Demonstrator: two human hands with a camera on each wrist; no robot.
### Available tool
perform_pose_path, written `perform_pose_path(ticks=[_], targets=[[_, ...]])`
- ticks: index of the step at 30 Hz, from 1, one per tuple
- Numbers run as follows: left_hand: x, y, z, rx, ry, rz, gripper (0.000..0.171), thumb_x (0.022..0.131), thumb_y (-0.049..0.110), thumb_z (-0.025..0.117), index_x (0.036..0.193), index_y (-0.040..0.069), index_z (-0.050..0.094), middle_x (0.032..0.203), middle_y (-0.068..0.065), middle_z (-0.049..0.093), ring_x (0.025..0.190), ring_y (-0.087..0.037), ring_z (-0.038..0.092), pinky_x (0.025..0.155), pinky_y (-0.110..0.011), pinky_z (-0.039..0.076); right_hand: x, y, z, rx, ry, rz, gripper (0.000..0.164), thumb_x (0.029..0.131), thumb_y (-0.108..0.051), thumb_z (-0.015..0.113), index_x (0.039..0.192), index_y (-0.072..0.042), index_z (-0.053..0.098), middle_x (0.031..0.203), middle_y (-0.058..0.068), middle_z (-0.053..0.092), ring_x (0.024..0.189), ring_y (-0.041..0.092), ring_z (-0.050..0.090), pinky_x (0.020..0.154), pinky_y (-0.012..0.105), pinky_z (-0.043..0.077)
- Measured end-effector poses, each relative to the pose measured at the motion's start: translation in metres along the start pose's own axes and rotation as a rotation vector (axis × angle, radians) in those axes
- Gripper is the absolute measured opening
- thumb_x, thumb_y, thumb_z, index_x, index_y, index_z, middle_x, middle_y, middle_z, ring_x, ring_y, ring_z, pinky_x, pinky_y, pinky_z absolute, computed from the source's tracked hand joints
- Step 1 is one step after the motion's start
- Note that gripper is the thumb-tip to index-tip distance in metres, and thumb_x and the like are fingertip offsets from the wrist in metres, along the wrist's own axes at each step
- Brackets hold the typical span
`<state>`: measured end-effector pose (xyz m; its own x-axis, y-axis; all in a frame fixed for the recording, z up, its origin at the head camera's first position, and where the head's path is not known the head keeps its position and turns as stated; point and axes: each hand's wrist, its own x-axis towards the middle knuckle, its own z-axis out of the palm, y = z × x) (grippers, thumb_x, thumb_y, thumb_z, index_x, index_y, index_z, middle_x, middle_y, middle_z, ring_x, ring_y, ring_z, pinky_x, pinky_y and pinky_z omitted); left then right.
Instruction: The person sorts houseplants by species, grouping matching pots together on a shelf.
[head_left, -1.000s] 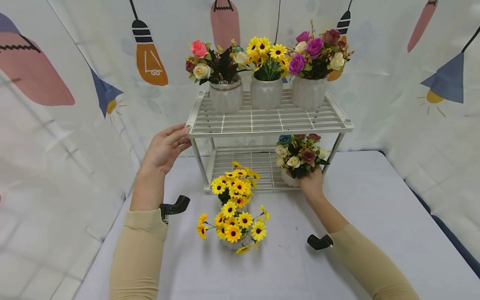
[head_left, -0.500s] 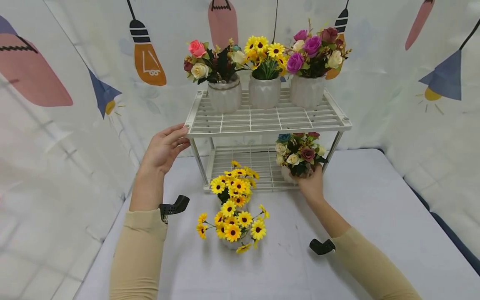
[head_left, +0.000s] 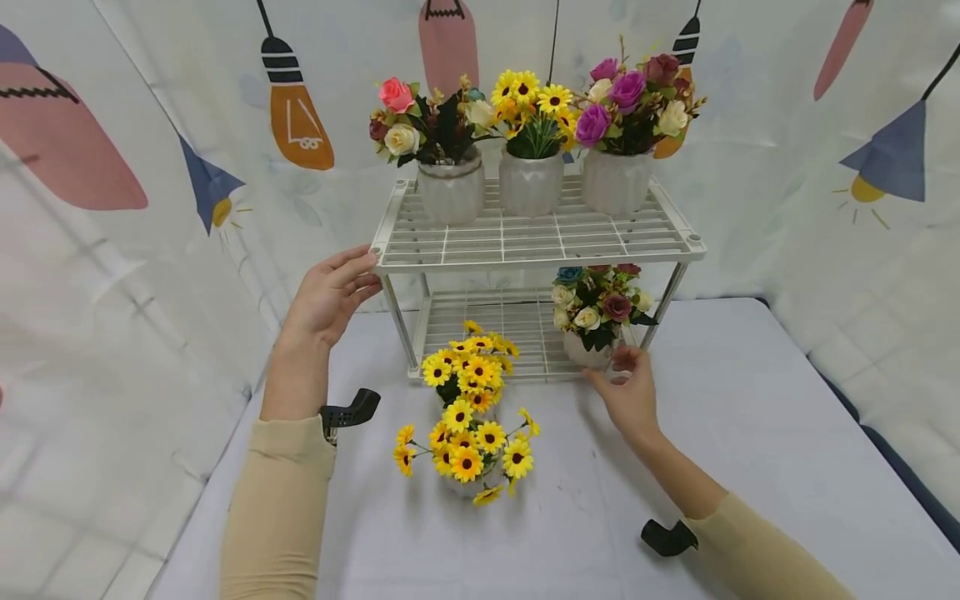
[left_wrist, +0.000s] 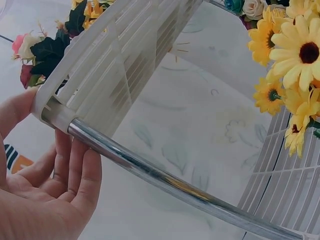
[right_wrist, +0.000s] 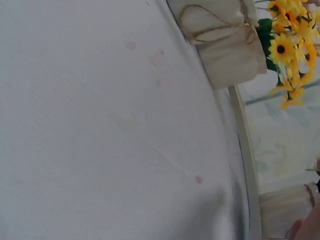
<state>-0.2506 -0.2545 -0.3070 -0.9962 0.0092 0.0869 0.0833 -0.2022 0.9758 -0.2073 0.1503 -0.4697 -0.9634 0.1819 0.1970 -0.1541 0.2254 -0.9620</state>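
Note:
My left hand [head_left: 330, 296] holds the front left corner of the white two-tier wire rack [head_left: 517, 260]; in the left wrist view its thumb lies on the shelf corner and its fingers are under it by the metal post [left_wrist: 165, 179]. On the lower tier, at the right, stands a white pot of mixed roses [head_left: 588, 348]. Beside this pot is my right hand [head_left: 632, 396], thumb and fingers parted; whether the fingertips touch the pot cannot be told. In the right wrist view only a sliver of that hand [right_wrist: 307, 227] shows, blurred, at the lower right corner.
Three potted bouquets stand on the upper tier: a rose pot [head_left: 452, 193], a yellow daisy pot [head_left: 531, 185] and a purple rose pot [head_left: 617, 183]. Two yellow flower pots, one with front blossoms [head_left: 467, 465], stand on the white tablecloth [head_left: 750, 417] before the rack.
My right hand has let go of the rose pot and drawn back slightly toward me, its fingers parting. The pot stays on the lower tier. My left hand keeps its place on the rack corner.

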Motion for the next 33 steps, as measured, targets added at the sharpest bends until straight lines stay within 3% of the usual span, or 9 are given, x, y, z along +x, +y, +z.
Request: perform_pose_path(ticks=[5,9,14,17,19,25,33], targets=[[0.001,0.001,0.002,0.0,-0.001,-0.003,0.059,0.101,0.018,0.07,0.147,-0.007,0.044,0.118,-0.007,0.064,0.097,-0.018,0.06,0.097,-0.027,0.05,-0.016,0.0,-0.002,-0.026,-0.167,-0.006,0.053,0.09,-0.006,0.081,0.129,0.005,0.047,0.128,0.022,0.051,0.118,0.032,0.049,0.088,0.024,0.046],[0.001,0.0,0.004,0.001,-0.003,-0.006,0.06,0.101,0.018,0.07,0.148,-0.007,0.044,0.118,-0.007,0.063,0.098,-0.018,0.059,0.096,-0.026,0.05,-0.024,0.0,0.001,-0.043,-0.323,-0.041,0.053,0.087,-0.005,0.083,0.13,0.005,0.053,0.13,0.023,0.055,0.12,0.036,0.052,0.092,0.03,0.052],[0.002,0.0,0.003,0.003,-0.006,0.0,0.059,0.101,0.018,0.07,0.148,-0.007,0.044,0.12,-0.008,0.062,0.099,-0.018,0.059,0.097,-0.027,0.049,-0.031,-0.001,0.012,-0.037,-0.633,-0.086,0.059,0.088,-0.012,0.084,0.137,0.002,0.054,0.133,0.021,0.058,0.12,0.036,0.056,0.096,0.044,0.054],[0.002,0.0,0.002,-0.003,-0.007,-0.001,0.058,0.101,0.018,0.07,0.147,-0.007,0.044,0.121,-0.009,0.063,0.1,-0.018,0.06,0.098,-0.028,0.049,-0.035,-0.001,0.023,-0.042,-0.811,-0.099,0.066,0.088,-0.017,0.084,0.143,-0.001,0.052,0.139,0.017,0.057,0.125,0.032,0.055,0.099,0.045,0.053],[0.002,0.0,0.001,-0.01,-0.01,0.002,0.056,0.101,0.017,0.069,0.146,-0.007,0.044,0.12,-0.008,0.063,0.099,-0.017,0.06,0.098,-0.028,0.049,-0.038,-0.003,0.031,-0.042,-0.888,-0.118,0.071,0.086,-0.019,0.085,0.146,-0.002,0.05,0.142,0.014,0.055,0.129,0.03,0.052,0.101,0.045,0.052],[0.005,0.0,0.003,-0.025,-0.011,0.017,0.053,0.102,0.016,0.069,0.144,-0.006,0.047,0.114,-0.005,0.066,0.095,-0.017,0.061,0.096,-0.027,0.049,-0.047,-0.007,0.048,-0.012,-0.995,-0.148,0.082,0.084,-0.016,0.088,0.153,-0.006,0.045,0.151,0.003,0.05,0.137,0.024,0.047,0.108,0.044,0.046],[0.0,0.001,0.002,-0.01,0.012,-0.007,0.059,0.101,0.019,0.07,0.148,-0.007,0.044,0.117,-0.006,0.065,0.097,-0.016,0.06,0.098,-0.028,0.049,-0.057,-0.006,0.062,0.028,-0.991,-0.212,0.083,0.087,-0.014,0.085,0.156,-0.013,0.04,0.158,0.005,0.043,0.144,0.026,0.04,0.118,0.041,0.035]])
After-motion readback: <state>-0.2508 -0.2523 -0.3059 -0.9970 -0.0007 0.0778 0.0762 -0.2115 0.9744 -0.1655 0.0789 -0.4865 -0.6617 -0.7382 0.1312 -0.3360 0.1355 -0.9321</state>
